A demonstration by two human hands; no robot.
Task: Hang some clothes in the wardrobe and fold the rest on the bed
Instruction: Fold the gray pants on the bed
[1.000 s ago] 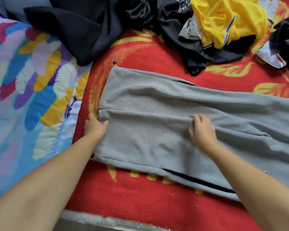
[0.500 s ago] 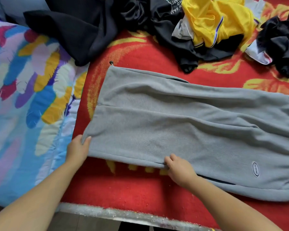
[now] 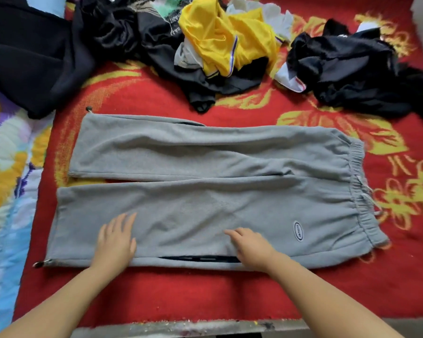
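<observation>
The grey sweatpants (image 3: 205, 191) lie flat on the red and yellow patterned blanket (image 3: 181, 293), legs pointing to the left and the elasticated waistband (image 3: 359, 191) to the right. The two legs lie side by side, with a narrow gap between them near the hems. An oval logo patch (image 3: 298, 231) sits on the near leg close to the waistband, and a dark stripe (image 3: 200, 259) shows along the near edge. A small metal toggle (image 3: 38, 264) hangs at the near hem corner.

The left hand (image 3: 115, 242) rests palm down on the near leg, fingers extended and spread; it grips nothing. The right hand (image 3: 252, 247) also lies flat and open on the near leg, just beside the dark stripe, fingers pointing left. Both hands press the fabric near its front edge, well apart from each other.

Beyond the sweatpants lies a pile of unfolded clothes: a yellow jersey (image 3: 220, 37), black garments (image 3: 347, 69) and a dark jacket (image 3: 29, 62). A multicoloured quilt (image 3: 5, 181) borders the blanket on the left.
</observation>
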